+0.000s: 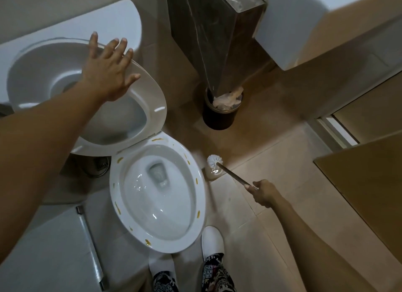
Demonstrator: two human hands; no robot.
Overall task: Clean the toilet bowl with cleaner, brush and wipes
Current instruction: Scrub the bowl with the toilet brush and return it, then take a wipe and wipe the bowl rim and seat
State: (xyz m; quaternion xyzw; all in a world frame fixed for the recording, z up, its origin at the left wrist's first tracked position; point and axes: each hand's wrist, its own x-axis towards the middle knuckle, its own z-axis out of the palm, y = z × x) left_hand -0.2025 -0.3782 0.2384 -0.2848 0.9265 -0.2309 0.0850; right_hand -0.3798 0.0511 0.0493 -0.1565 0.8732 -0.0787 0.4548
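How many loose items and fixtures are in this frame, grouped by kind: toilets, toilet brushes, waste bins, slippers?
Toilets: 1, bowl with seat raised
Toilet brushes: 1, brush with handle in the right hand
Waste bins: 1, bin holding paper
Slippers: 2, one and another
Total: 5

Head camera looks steeply down, close above the toilet bowl (pixel 157 196).

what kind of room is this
A bathroom, probably in a home or hotel. A toilet stands with its seat raised, the right hand holds a toilet brush beside it, and a small bin of used paper sits on the tiled floor.
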